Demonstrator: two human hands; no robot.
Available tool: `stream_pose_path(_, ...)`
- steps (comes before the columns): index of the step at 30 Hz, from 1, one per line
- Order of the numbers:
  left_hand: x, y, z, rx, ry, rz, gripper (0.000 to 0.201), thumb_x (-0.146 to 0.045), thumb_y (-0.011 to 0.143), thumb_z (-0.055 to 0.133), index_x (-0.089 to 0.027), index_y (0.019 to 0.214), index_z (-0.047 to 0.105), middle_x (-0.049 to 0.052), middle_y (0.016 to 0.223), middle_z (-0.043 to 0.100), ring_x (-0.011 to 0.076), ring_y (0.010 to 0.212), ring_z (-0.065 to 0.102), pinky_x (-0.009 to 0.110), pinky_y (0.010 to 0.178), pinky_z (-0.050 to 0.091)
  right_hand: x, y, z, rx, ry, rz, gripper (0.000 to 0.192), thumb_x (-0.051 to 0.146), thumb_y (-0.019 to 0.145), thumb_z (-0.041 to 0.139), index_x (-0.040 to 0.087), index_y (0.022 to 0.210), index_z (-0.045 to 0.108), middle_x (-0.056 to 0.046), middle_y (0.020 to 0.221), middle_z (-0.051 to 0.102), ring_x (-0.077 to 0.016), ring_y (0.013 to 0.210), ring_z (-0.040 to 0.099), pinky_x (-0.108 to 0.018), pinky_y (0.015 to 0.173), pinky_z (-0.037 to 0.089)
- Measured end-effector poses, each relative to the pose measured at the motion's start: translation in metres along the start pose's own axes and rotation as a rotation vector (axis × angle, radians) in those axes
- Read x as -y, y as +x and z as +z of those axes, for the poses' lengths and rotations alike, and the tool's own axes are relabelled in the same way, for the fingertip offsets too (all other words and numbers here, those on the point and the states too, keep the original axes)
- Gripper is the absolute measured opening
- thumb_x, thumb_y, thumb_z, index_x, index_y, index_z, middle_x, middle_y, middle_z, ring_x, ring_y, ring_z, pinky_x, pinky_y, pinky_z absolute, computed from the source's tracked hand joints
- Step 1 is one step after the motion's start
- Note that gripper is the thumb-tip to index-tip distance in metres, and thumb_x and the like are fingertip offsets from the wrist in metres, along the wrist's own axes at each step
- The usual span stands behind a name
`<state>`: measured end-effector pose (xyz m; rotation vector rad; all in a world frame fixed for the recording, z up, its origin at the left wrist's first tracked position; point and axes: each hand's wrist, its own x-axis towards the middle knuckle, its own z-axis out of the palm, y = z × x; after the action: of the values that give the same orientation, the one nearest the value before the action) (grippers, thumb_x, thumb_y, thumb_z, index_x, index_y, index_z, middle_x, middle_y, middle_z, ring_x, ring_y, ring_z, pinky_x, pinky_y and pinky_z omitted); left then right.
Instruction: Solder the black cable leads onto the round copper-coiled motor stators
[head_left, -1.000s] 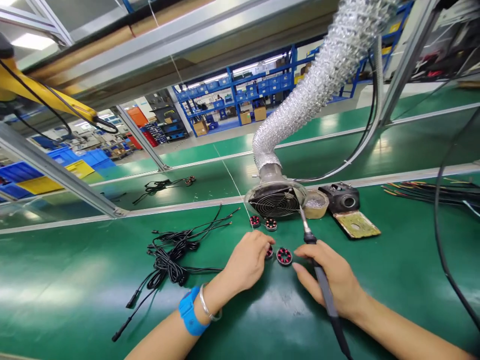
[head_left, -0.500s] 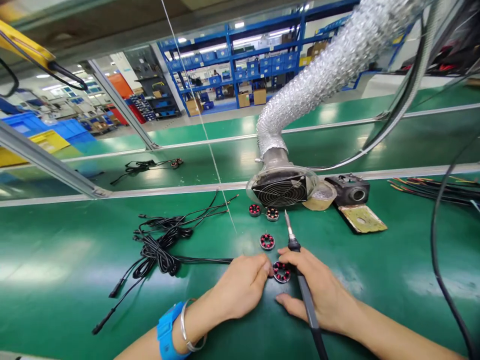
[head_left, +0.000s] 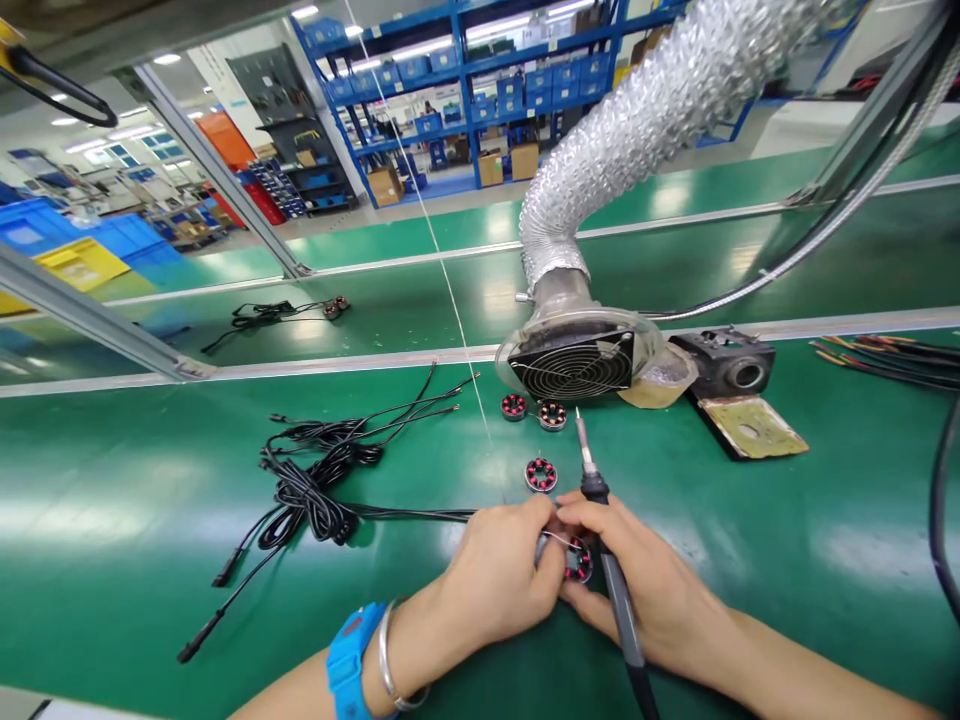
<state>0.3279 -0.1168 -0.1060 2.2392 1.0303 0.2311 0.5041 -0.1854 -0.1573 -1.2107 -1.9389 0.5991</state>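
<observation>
Cables (head_left: 315, 490), black and tangled, lie at the left on the green bench (head_left: 112, 500), one lead running right to the left hand (head_left: 499, 575). That hand, with a blue wristband (head_left: 349, 665) and a bangle, has its fingers curled and pinched on a thin wire at a small red-and-black stator (head_left: 579, 560) lying on the bench near the middle. Right hand (head_left: 645, 590) touches the same stator with its fingertips while closed around a soldering iron (head_left: 600, 520), whose tip points far, away from the person. Another stator (head_left: 541, 474) lies just beyond the hands, and two more (head_left: 532, 410) sit near the fan guard (head_left: 574, 365) of a silver extraction hose (head_left: 630, 140). Farther right stand a black iron stand (head_left: 727, 362) and its yellowed sponge plate (head_left: 754, 428).
</observation>
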Motion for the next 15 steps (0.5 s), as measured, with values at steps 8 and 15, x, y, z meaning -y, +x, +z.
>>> stream_pose_path(8,0.001,0.005,-0.016,-0.018,-0.062,-0.118,0.011,-0.022,0.087,0.046,-0.021,0.08,0.054,-0.008,0.05,0.036,0.0109,0.046,0.036,0.024,0.051,0.025,0.002,-0.003,-0.008,0.022,0.056,0.077,0.069,0.007,0.075,0.06,0.025,0.136,0.034,-0.011,0.118,0.052,-0.0242,0.102,0.061,-0.039,0.085,0.058)
stream_pose_path(15,-0.007,0.01,-0.002,0.053,0.014,-0.013,0.009,-0.021,0.084,0.05,-0.02,0.077,0.054,-0.005,0.058,0.047,0.0107,0.049,0.039,0.025,0.052,0.024,0.002,-0.002,-0.008,0.007,0.122,0.092,0.076,0.002,0.072,0.058,0.027,0.139,0.032,-0.008,0.113,0.052,-0.0205,0.095,0.06,-0.035,0.083,0.057)
